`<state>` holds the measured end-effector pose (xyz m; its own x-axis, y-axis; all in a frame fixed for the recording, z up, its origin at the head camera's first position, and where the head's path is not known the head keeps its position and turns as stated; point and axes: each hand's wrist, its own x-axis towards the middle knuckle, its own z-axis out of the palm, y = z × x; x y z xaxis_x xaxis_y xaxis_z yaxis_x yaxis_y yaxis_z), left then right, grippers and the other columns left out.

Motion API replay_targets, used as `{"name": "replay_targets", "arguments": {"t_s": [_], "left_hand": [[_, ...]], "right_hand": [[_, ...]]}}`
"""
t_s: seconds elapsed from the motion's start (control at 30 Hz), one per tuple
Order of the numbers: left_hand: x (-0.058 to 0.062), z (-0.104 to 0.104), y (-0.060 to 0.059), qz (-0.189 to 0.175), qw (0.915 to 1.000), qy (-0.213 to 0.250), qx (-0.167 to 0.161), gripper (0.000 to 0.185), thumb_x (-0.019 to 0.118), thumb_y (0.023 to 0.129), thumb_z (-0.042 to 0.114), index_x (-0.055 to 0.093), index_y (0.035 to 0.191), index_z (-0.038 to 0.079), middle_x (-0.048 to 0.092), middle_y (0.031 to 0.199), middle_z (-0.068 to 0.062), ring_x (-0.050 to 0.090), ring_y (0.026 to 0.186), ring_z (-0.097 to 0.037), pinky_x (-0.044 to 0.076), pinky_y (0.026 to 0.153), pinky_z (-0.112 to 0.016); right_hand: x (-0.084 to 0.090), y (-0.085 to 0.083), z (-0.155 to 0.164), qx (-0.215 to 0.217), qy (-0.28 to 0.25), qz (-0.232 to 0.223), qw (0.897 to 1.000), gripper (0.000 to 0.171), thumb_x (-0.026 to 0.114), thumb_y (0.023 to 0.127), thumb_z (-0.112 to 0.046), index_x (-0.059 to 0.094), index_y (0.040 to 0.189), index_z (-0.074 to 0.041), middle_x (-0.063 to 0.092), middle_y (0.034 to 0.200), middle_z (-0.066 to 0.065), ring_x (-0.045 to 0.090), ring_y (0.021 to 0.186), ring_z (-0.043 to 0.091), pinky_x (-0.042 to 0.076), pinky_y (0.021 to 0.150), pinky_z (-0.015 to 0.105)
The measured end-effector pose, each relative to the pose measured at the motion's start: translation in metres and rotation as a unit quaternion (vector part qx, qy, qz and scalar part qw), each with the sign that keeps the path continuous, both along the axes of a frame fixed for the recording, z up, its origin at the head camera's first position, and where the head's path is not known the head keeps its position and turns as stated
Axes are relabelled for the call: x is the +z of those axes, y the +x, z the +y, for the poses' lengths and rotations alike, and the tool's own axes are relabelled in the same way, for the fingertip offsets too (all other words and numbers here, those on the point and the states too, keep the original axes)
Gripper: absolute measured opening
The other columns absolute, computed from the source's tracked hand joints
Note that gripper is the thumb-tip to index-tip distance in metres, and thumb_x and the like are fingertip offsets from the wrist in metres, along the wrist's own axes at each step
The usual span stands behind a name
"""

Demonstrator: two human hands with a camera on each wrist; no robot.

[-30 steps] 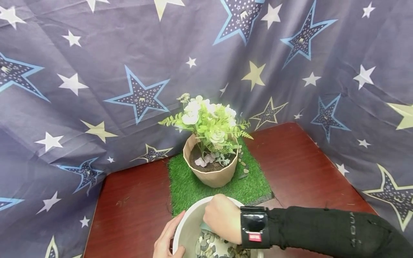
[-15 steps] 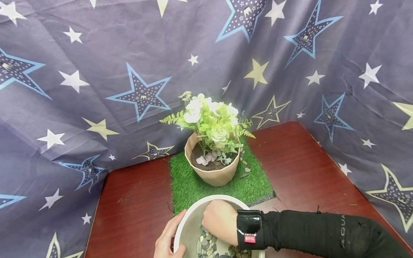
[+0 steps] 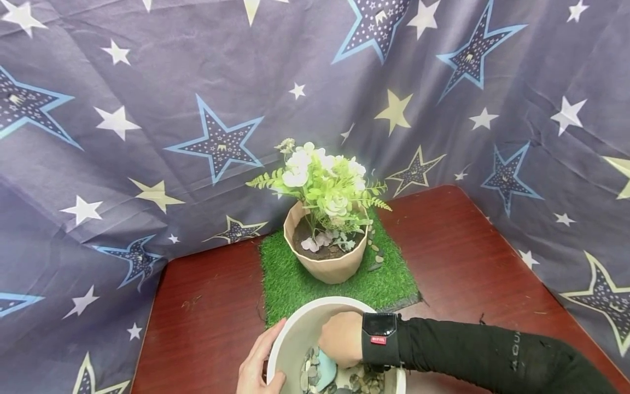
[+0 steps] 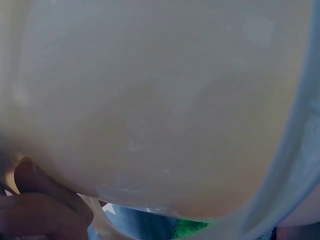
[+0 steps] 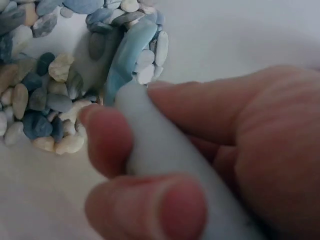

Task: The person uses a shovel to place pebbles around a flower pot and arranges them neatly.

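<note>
A white bucket [image 3: 293,345] with pebbles [image 3: 366,380] on its floor stands in front of me in the head view. My left hand [image 3: 258,364] grips its left rim, thumb inside and fingers outside. In the left wrist view, the bucket's pale wall [image 4: 150,100] fills most of the frame. Inside the bucket, my right hand [image 3: 343,339] holds a small light blue shovel [image 3: 326,371]. The right wrist view shows the fingers [image 5: 105,140] and thumb curled round its pale handle. Its blade is tipped on edge among the pebbles.
Beyond the bucket, a beige flowerpot [image 3: 330,269] with white flowers [image 3: 307,164] and soil stands on a green turf mat [image 3: 283,290]. Several stones [image 3: 378,258] lie along the pot's right side. A star-patterned cloth [image 3: 147,65] encloses the red-brown table [image 3: 206,306].
My right hand has shifted slightly right inside the bucket, and more of the shovel's blue blade shows over the pebbles. The left hand keeps its grip on the rim.
</note>
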<state>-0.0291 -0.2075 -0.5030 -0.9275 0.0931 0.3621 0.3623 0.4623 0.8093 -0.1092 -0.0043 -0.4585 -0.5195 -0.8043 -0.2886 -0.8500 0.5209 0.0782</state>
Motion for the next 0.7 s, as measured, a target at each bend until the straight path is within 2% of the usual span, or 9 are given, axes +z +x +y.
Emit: {"name": "replay_targets", "arguments": {"t_s": [0.1, 0.23, 0.4, 0.53, 0.7], "left_hand": [[0.001, 0.001, 0.0, -0.001, 1.0, 0.003, 0.003, 0.091, 0.058, 0.056, -0.014, 0.061, 0.144, 0.009, 0.064, 0.132, -0.011, 0.066, 0.078, -0.005, 0.056, 0.056, -0.017], [0.002, 0.001, 0.001, 0.006, 0.9999, 0.007, 0.006, 0.091, 0.058, 0.055, -0.015, 0.061, 0.143, 0.008, 0.064, 0.132, -0.011, 0.067, 0.081, -0.007, 0.056, 0.057, -0.018], [0.002, 0.003, 0.001, 0.009, 0.9999, 0.009, 0.005, 0.091, 0.058, 0.056, -0.016, 0.061, 0.143, 0.008, 0.064, 0.133, -0.011, 0.068, 0.083, -0.007, 0.058, 0.059, -0.019], [0.002, 0.002, 0.001, 0.019, 0.9998, 0.001, 0.005, 0.091, 0.058, 0.055, -0.017, 0.061, 0.143, 0.007, 0.065, 0.133, -0.011, 0.067, 0.09, -0.006, 0.058, 0.065, -0.018], [0.002, 0.003, 0.0, 0.027, 0.9995, -0.011, 0.007, 0.092, 0.059, 0.055, -0.017, 0.061, 0.143, 0.008, 0.065, 0.134, -0.009, 0.066, 0.1, -0.003, 0.058, 0.073, -0.015]], "right_hand": [[-0.001, 0.0, 0.0, 0.005, -0.005, 0.0, 1.0, 0.01, 0.082, 0.078, -0.027, 0.073, 0.072, -0.027, 0.065, 0.068, -0.008, 0.048, 0.053, 0.011, 0.052, 0.049, 0.029], [0.0, -0.002, 0.002, 0.026, -0.029, 0.01, 0.999, 0.018, 0.081, 0.08, -0.031, 0.068, 0.068, -0.027, 0.066, 0.069, -0.009, 0.052, 0.053, 0.011, 0.053, 0.051, 0.03], [0.004, -0.006, 0.008, 0.056, -0.049, -0.021, 0.997, 0.028, 0.083, 0.081, -0.038, 0.062, 0.066, -0.027, 0.064, 0.068, -0.01, 0.051, 0.056, 0.01, 0.049, 0.056, 0.026], [0.013, -0.006, 0.014, 0.055, -0.061, -0.042, 0.996, 0.035, 0.082, 0.082, -0.037, 0.055, 0.062, -0.025, 0.06, 0.063, -0.01, 0.047, 0.054, 0.01, 0.045, 0.055, 0.026], [0.027, -0.003, 0.022, 0.05, -0.077, -0.035, 0.995, 0.038, 0.081, 0.083, -0.036, 0.051, 0.063, -0.025, 0.055, 0.061, -0.01, 0.045, 0.054, 0.011, 0.04, 0.054, 0.026]]}}
